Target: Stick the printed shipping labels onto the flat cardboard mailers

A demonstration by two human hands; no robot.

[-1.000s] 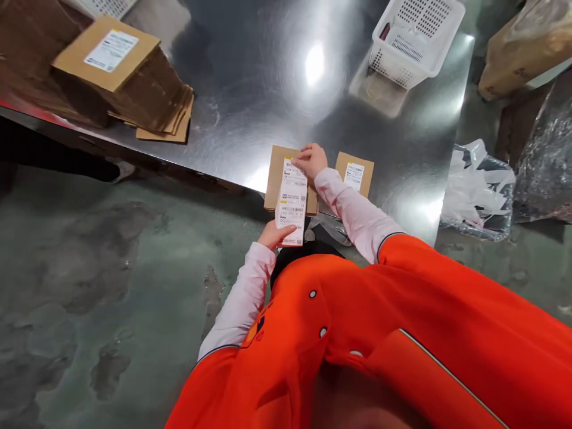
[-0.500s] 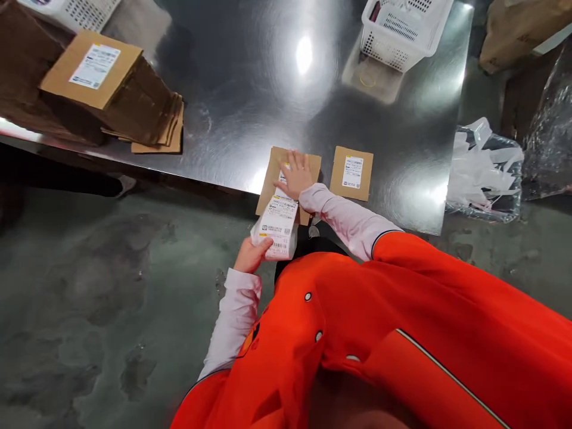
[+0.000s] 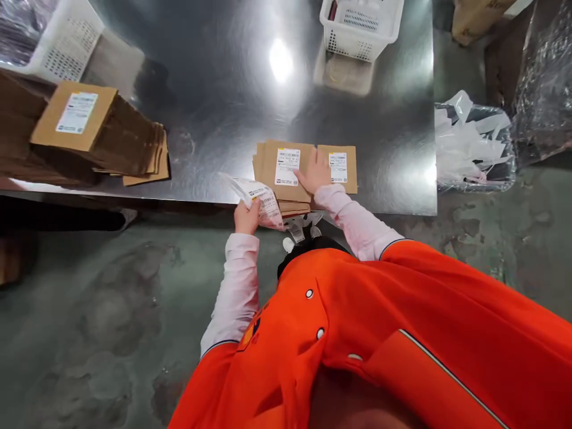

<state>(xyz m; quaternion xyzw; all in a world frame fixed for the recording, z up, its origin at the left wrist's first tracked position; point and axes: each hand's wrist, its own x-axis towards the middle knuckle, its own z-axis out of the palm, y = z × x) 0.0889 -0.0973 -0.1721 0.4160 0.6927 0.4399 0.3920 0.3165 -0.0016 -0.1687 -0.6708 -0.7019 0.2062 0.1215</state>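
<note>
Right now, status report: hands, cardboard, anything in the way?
Left hand holding label strip. Right hand over right edge of labelled cardboard. Second labelled piece alongside. Nothing seen blocking either.

Left fingers [image 3: 255, 207] pinched; right fingers [image 3: 314, 158] spread flat.

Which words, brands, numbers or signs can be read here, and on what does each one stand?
None reads surely.
Middle label on the middle cardboard stack: barcode and lines, too small.
Right label on the right cardboard piece: too small.
Far label on the left cardboard stack: too small.
Label strip in the left hand: too small.
Chest print on the orange garment: unclear.
</note>
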